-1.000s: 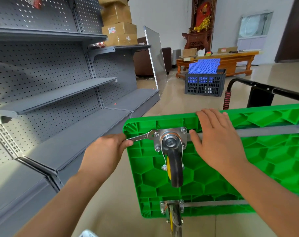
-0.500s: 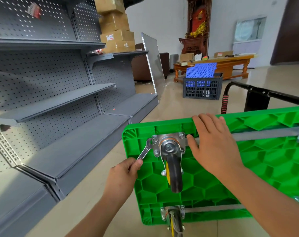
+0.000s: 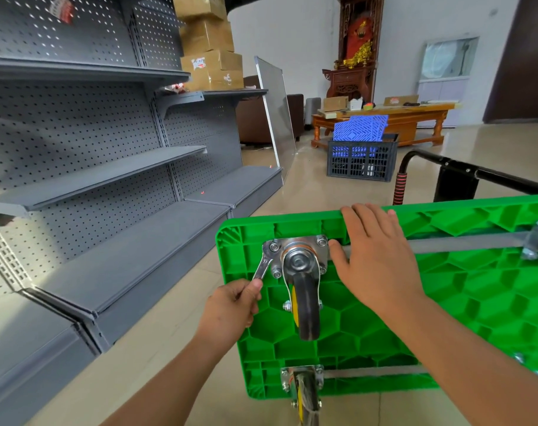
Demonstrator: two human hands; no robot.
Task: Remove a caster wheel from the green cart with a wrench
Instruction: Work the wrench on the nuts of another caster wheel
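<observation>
The green cart (image 3: 446,290) stands on its side with its ribbed underside facing me. A caster wheel (image 3: 304,305) with a grey tyre and yellow hub is bolted to its upper left corner by a metal plate. A silver wrench (image 3: 264,262) sits on the plate's upper left bolt, its handle slanting down to the left. My left hand (image 3: 231,309) grips the handle's lower end. My right hand (image 3: 372,256) lies flat on the cart just right of the plate, fingers over the top edge.
Grey perforated shelving (image 3: 108,186) runs along the left, close to the cart. A second caster (image 3: 304,392) sits at the cart's bottom edge. The cart's black handle (image 3: 464,176) sticks out behind. A dark crate (image 3: 361,158) and a wooden table (image 3: 393,118) stand farther back.
My left hand has swung the wrench handle from pointing left to slanting steeply down, turning it counter-clockwise on the bolt. My right hand has stayed on the cart.
</observation>
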